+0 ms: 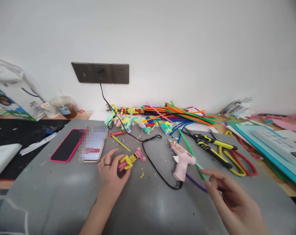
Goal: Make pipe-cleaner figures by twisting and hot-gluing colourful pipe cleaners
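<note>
My left hand (112, 174) has its thumb and fingers round the lower part of a small pink and yellow pipe-cleaner figure (130, 160) on the grey mat. The figure's pink round-eared head points up and right. My right hand (229, 199) is at the lower right, with thumb and index finger near the lower end of a green pipe cleaner (188, 145); whether they grip it is unclear. Between the hands lies a pink glue gun (182, 160), its nozzle toward the upper left. A purple pipe cleaner (196, 183) passes beneath the gun's handle.
Black cable (155, 166) loops from the wall socket (101, 73) to the glue gun. Two phones (67, 145) lie left. Pliers (211, 147) and scissors (236, 160) lie right. Pipe-cleaner bundles (184, 112) and colourful scraps (125, 122) line the back. A cup (67, 107) stands back left.
</note>
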A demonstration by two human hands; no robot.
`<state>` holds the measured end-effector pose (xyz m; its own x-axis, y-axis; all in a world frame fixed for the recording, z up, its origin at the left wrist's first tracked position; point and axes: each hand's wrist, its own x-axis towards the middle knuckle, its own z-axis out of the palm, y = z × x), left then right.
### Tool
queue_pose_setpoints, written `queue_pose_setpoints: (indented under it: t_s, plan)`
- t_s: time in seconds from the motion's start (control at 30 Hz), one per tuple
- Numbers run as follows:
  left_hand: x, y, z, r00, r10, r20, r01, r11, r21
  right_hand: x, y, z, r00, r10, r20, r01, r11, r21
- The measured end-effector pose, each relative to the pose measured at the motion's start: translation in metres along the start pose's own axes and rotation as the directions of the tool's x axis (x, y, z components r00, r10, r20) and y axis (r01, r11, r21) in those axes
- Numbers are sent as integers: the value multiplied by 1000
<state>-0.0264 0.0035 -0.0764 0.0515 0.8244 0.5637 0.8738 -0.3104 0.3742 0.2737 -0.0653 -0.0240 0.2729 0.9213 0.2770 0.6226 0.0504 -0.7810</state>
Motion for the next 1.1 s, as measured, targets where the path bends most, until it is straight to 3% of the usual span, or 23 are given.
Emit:
queue_pose_setpoints:
  t_s: [0.23, 0.43, 0.5, 0.63, 0.7, 0.8, 0.9, 1.0, 1.1]
  plan:
    - [0, -4, -3, 994, 14, -111, -22, 997, -67, 1, 16, -21, 997, 37, -75, -38, 999, -18]
    - [1, 4, -19, 951, -159, -265, 97, 968, -233, 7, 15, -17, 984, 60, -166, -55, 998, 34]
    - [3, 6, -25, 929, -271, -252, 174, 921, -347, 9, 19, -18, 979, 84, -185, -81, 996, 23]
    - [6, -2, -31, 896, -427, -121, 311, 798, -517, 10, 28, -24, 962, 160, -220, -169, 985, -24]
    - [6, -7, -30, 928, -367, -67, 292, 826, -483, 12, 29, -24, 954, 178, -243, -183, 983, 1]
    - [3, -11, -24, 992, -128, -19, 115, 940, -320, 17, 23, -19, 954, 155, -257, -145, 988, 58]
    - [-2, -9, -14, 1000, 31, 7, -29, 984, -177, 26, 11, -11, 963, 103, -248, -86, 993, 81]
    - [-9, -10, -6, 1000, 30, -3, -30, 998, -57, 32, -1, -3, 980, 41, -192, -18, 993, 120]
    - [-15, -14, -11, 998, -10, 57, 11, 1000, -11, 34, -6, 1, 987, -1, -161, 25, 988, 149]
